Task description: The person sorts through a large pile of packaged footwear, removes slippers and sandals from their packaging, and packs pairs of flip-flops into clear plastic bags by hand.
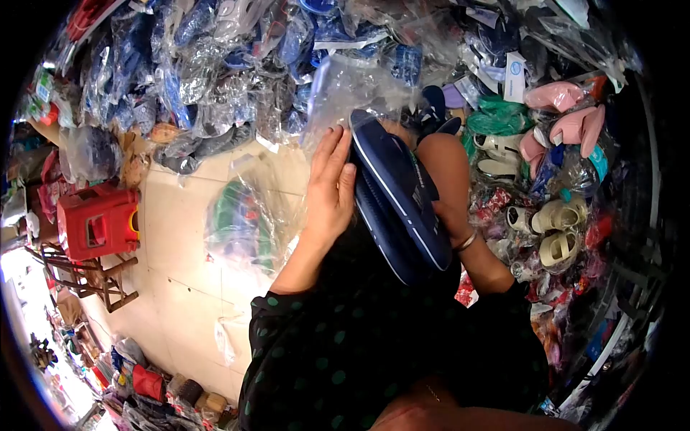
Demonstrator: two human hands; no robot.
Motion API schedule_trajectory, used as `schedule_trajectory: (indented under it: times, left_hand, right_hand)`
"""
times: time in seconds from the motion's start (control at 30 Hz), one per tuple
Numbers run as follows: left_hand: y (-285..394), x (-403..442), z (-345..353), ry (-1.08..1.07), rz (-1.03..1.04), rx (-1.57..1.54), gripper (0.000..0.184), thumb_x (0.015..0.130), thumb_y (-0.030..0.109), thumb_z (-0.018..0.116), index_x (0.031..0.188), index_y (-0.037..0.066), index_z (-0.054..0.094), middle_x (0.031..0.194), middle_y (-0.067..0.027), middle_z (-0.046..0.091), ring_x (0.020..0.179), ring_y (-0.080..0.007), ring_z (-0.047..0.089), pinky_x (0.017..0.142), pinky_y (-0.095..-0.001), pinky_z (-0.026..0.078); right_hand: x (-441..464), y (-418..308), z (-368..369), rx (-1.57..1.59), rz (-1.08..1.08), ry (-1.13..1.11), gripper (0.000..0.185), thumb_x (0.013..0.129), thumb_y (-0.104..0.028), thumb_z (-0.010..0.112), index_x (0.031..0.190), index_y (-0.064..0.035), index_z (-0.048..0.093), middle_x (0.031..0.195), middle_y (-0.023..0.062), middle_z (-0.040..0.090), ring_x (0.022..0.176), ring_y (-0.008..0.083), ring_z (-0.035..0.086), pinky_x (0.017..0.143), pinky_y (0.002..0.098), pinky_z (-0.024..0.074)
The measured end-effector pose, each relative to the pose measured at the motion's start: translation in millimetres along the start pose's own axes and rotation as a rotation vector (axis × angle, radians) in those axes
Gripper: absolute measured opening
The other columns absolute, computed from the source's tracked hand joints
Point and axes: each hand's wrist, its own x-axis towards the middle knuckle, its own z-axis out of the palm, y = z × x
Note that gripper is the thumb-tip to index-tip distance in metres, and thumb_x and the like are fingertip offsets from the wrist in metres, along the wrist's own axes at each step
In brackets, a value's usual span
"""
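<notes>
A pair of dark blue flip-flops, soles edged with a white line, is held together in front of my body. My right hand grips the pair from the right side, partly hidden behind it. On the other side, my left hand lies against the upper left edge of the pair, fingers pointing up and nearly together. A clear plastic bag is at the fingertips of my left hand, just above the flip-flops; whether the fingers pinch it is hard to tell.
Plastic-wrapped footwear is heaped along the top. Pink slippers and cream shoes lie at the right. A red stool stands left on the tiled floor, with a clear bag of green items nearer me.
</notes>
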Motion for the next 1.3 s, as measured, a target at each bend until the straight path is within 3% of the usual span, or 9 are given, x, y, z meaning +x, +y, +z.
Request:
schedule_trajectory:
  times: [0.2,0.27,0.5,0.57,0.83,1.0,1.07,1.2,1.3]
  left_hand:
    - [-3,2,-2,0.042,0.0,-0.12,0.035,0.091,0.013,0.043,0.123,0.001,0.048,0.129,-0.0186,0.043,0.122,-0.0323,0.038,0.102,-0.0365,0.027]
    - [-6,3,-2,-0.03,-0.031,-0.072,0.035,0.091,0.013,0.042,0.123,0.0,0.047,0.129,-0.0192,0.043,0.121,-0.0317,0.039,0.102,-0.0352,0.027]
    - [-34,-7,7,0.12,-0.211,-0.477,0.039,0.094,0.021,0.039,0.122,-0.006,0.045,0.126,-0.0181,0.047,0.119,-0.0253,0.042,0.101,-0.0331,0.028]
    - [-42,-6,4,0.151,-0.275,-0.544,0.042,0.095,0.024,0.038,0.124,-0.005,0.043,0.127,-0.0176,0.046,0.119,-0.0246,0.042,0.1,-0.0326,0.029]
    - [-31,-5,-7,0.203,-0.314,-0.642,0.045,0.094,0.028,0.039,0.127,-0.003,0.041,0.127,-0.0178,0.045,0.12,-0.0243,0.041,0.1,-0.0331,0.031]
    - [-22,-10,-12,0.216,-0.361,-0.589,0.046,0.094,0.028,0.038,0.128,-0.004,0.038,0.128,-0.0186,0.044,0.118,-0.0247,0.043,0.1,-0.0333,0.032]
    - [-25,-10,-11,0.231,-0.376,-0.608,0.046,0.094,0.027,0.038,0.128,-0.005,0.038,0.128,-0.0189,0.044,0.118,-0.0247,0.043,0.1,-0.0334,0.032]
    - [-27,-9,-20,0.179,-0.355,-0.634,0.048,0.093,0.031,0.042,0.126,-0.005,0.041,0.128,-0.0174,0.045,0.119,-0.0239,0.042,0.1,-0.0325,0.032]
    - [-15,1,-37,0.166,-0.319,-0.696,0.043,0.094,0.025,0.041,0.126,-0.003,0.042,0.128,-0.0155,0.046,0.119,-0.0223,0.043,0.1,-0.0327,0.031]
  right_hand:
    - [-6,-12,8,-0.214,-0.006,0.039,0.045,0.092,-0.035,0.044,0.123,-0.0039,0.046,0.114,0.0081,0.056,0.099,0.0142,0.055,0.088,0.0281,0.0432]
    - [-4,-9,2,-0.763,-0.327,0.148,0.045,0.094,-0.031,0.04,0.123,0.0025,0.044,0.119,0.0079,0.052,0.106,0.0151,0.05,0.092,0.0275,0.0389]
    - [-6,-14,-5,-0.841,-0.499,0.15,0.044,0.094,-0.03,0.04,0.124,0.0031,0.043,0.121,0.0078,0.05,0.109,0.0163,0.046,0.095,0.0279,0.0354]
    - [-12,-20,9,-1.058,-0.603,0.057,0.048,0.092,-0.028,0.043,0.127,0.0048,0.037,0.125,0.01,0.045,0.112,0.0178,0.043,0.096,0.0295,0.0324]
    - [25,29,-1,-0.225,-0.021,0.059,0.034,0.091,-0.026,0.037,0.107,-0.0024,0.057,0.095,0.0044,0.063,0.082,0.0138,0.06,0.079,0.0272,0.0469]
    - [22,35,37,-0.163,-0.182,-0.005,0.038,0.088,-0.025,0.047,0.119,-0.0025,0.048,0.107,0.0033,0.057,0.088,0.0109,0.055,0.082,0.0271,0.044]
    - [18,29,47,-0.174,-0.337,-0.026,0.048,0.084,-0.015,0.05,0.127,-0.0004,0.036,0.11,0.0065,0.054,0.095,0.0132,0.055,0.084,0.0272,0.0447]
    - [10,16,42,-0.183,-0.047,-0.13,0.049,0.082,-0.015,0.054,0.125,0.001,0.038,0.108,0.0052,0.053,0.096,0.0132,0.053,0.086,0.0269,0.0422]
    - [-17,-10,65,-0.878,-0.579,-0.209,0.046,0.083,-0.023,0.059,0.118,0.0029,0.043,0.106,0.0096,0.056,0.094,0.0198,0.054,0.081,0.0298,0.0424]
